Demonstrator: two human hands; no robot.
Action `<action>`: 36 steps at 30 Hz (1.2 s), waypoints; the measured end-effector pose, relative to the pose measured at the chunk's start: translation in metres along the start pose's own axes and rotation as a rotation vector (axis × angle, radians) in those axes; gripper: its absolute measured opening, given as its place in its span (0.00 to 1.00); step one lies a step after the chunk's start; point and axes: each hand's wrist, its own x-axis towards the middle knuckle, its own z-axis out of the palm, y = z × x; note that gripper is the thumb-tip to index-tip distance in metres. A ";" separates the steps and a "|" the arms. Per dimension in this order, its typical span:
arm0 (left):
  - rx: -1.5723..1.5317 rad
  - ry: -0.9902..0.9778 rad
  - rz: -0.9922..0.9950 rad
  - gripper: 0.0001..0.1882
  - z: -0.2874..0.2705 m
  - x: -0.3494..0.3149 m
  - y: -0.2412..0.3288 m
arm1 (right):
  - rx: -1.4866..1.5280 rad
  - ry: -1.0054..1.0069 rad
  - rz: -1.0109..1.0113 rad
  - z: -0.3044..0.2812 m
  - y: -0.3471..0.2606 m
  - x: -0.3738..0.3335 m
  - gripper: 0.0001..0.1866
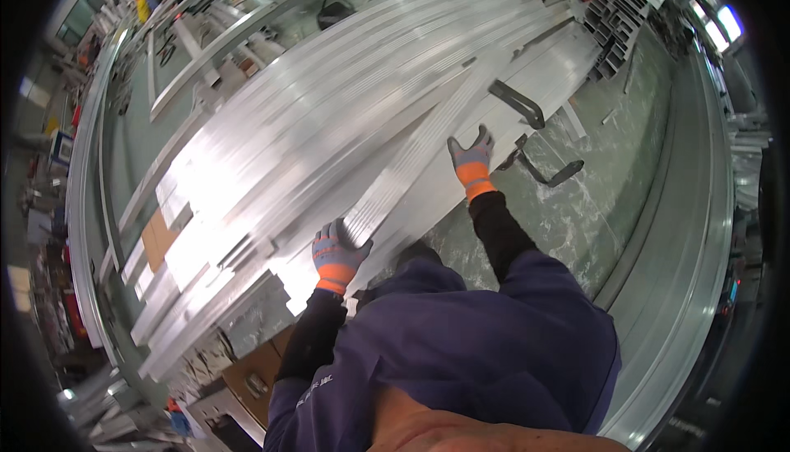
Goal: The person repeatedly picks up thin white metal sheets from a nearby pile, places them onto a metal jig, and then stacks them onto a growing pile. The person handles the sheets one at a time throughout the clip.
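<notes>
Head view: I see the left hand [336, 256] gripping the ribbed strip [411, 151] by its lower end, mid-frame; the right hand [473, 164] is spread, empty. Probably positioning it; next calls for right-hand support.

Bright through the middle, dimmer toward the sides. Washed nearly white by glare on the left part of the metal bars [313, 106], duller on the green floor [609, 188]. Blown out again at upper right, around a bluish-white light [729, 24]. Slightly smeared at the near end of the grooved bar [411, 151]. Bent into curves toward the rim, soft and hard to make out in the far background, black at the corners.
</notes>
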 end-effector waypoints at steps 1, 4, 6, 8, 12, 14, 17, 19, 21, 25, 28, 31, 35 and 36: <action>0.005 0.005 -0.010 0.45 0.006 0.031 0.017 | 0.420 0.053 0.264 0.013 -0.010 0.017 0.55; 0.059 0.010 0.022 0.46 0.023 0.124 0.062 | 0.829 -0.245 0.685 0.038 -0.074 0.028 0.63; 0.057 0.017 0.104 0.45 0.026 0.183 0.099 | 0.886 -0.082 0.455 0.057 -0.064 0.063 0.63; 0.037 0.061 0.253 0.43 0.027 0.231 0.128 | 0.914 0.093 0.248 0.084 -0.018 0.137 0.63; -0.196 0.282 0.245 0.39 0.029 0.283 0.130 | 0.791 0.180 0.292 0.081 0.042 0.271 0.38; -0.243 0.335 0.017 0.40 0.044 0.268 0.067 | 0.852 0.232 0.290 0.112 0.054 0.303 0.31; -0.101 0.369 -0.349 0.39 0.049 0.216 -0.024 | 0.786 0.100 0.390 0.135 0.093 0.384 0.33; -0.427 0.419 -0.456 0.40 0.106 0.245 -0.080 | 0.446 0.236 0.198 0.021 0.200 0.528 0.35; -0.582 0.399 -0.854 0.37 0.091 0.207 -0.109 | -0.095 0.259 0.425 0.061 0.204 0.528 0.33; -1.259 0.381 -1.138 0.27 0.054 0.131 -0.143 | -0.339 -0.011 0.454 0.129 0.125 0.473 0.43; -1.619 0.455 -1.225 0.34 0.059 0.152 -0.140 | -0.059 0.151 0.502 0.132 0.092 0.445 0.54; -1.204 0.309 -1.026 0.45 0.065 0.173 -0.139 | -0.055 0.352 0.381 0.132 0.104 0.431 0.48; -1.214 0.249 -0.886 0.48 0.081 0.172 -0.182 | 0.220 0.204 0.434 0.137 0.086 0.439 0.46; -1.178 0.215 -0.773 0.47 0.090 0.165 -0.210 | -0.053 0.237 0.407 0.147 0.082 0.449 0.42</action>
